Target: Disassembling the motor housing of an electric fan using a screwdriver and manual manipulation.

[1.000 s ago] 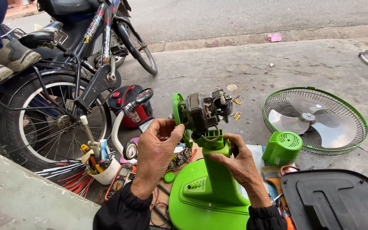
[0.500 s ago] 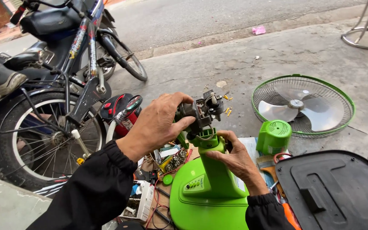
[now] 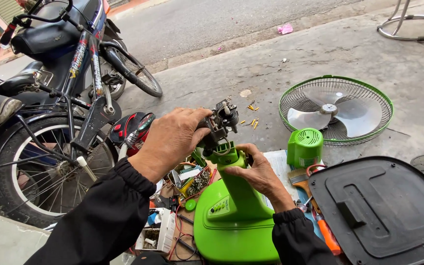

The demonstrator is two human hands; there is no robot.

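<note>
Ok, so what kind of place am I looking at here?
Most likely an outdoor roadside repair spot on a concrete pavement. A green fan stand is being worked on by the left hand and right hand, its grille with blades lies aside, and a bicycle is parked beside.

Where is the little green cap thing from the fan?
In the head view the small green motor cover stands on the ground right of the hands, between the green fan stand and the round fan cage, beside the black lid.

Fan stand [image 3: 236,216] centre, bicycle [image 3: 60,122] left, fan cage [image 3: 337,109] behind-right
</note>
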